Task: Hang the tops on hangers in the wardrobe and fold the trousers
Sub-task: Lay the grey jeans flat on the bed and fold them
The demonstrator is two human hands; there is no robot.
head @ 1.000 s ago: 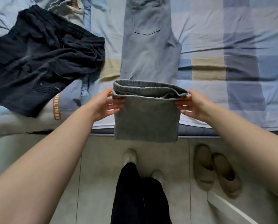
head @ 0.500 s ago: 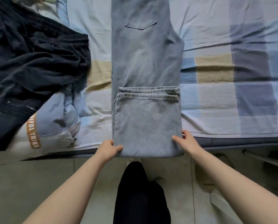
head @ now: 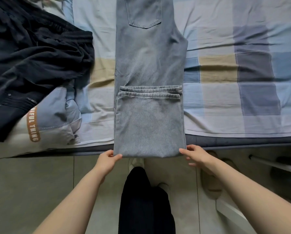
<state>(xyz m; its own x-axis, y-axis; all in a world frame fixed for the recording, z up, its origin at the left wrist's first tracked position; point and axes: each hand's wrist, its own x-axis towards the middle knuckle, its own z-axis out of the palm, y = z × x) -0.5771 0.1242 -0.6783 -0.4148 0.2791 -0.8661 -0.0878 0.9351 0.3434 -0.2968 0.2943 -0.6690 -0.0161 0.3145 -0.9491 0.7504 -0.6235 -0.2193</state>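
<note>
Grey-blue jeans (head: 149, 65) lie lengthwise on the bed, back pocket up, with the leg ends folded back over the legs so that the hems sit mid-way. The near fold hangs slightly past the bed's edge. My left hand (head: 107, 160) pinches the fold's left corner, thumb on top. My right hand (head: 196, 155) holds the right corner, fingers partly under the cloth. A crumpled black garment (head: 31, 65) lies at the left on a pale top with orange lettering (head: 33, 126).
The bed has a checked blue, beige and grey sheet (head: 234, 73) with a dark mattress edge (head: 242, 142). Tiled floor lies below. My dark-trousered legs (head: 144, 200) stand at the centre, beige slippers (head: 210, 181) to the right, and a white rail (head: 275, 164) at far right.
The leg ends, held up a second ago, were laid down onto the jeans. Both hands moved back from the hems to the near corners of the fold.
</note>
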